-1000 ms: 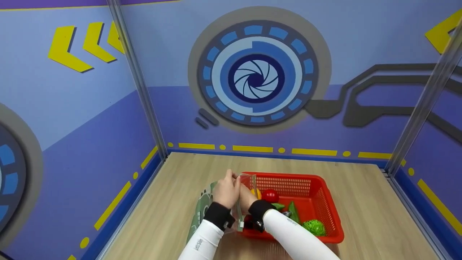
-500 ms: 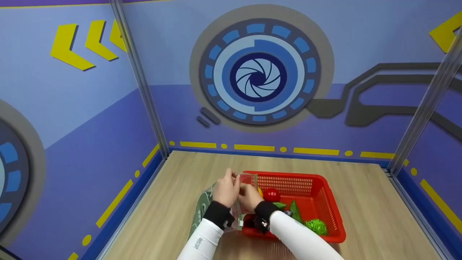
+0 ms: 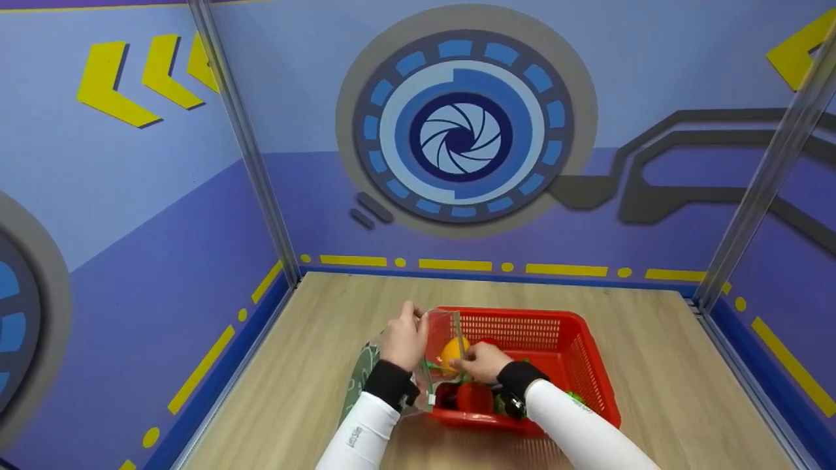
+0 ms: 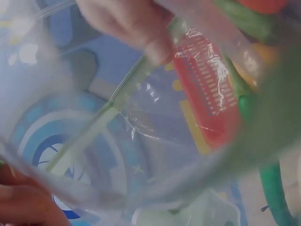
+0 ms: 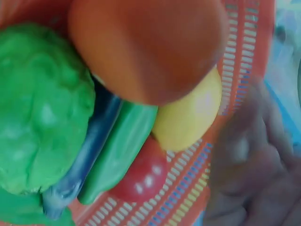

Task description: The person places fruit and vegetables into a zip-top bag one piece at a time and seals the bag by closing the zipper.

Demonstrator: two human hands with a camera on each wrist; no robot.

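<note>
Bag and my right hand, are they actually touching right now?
Touching. The left wrist view shows the right hand pinching the bag along its zip strip, which disappears under the hand.

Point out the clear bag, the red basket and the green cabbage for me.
Clear bag (image 3: pixel 438 334), head view, on its film.
Red basket (image 3: pixel 522 331), head view, on its slotted far wall.
Green cabbage (image 5: pixel 44 108), right wrist view, on its bumpy surface.

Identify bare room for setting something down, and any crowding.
Pale wood-grain tabletop lies bare right of and behind the red perforated plastic basket, and left of green patterned material. Crowded: basket's left, with rounded yellow produce, clear zip bag, right hand.
</note>
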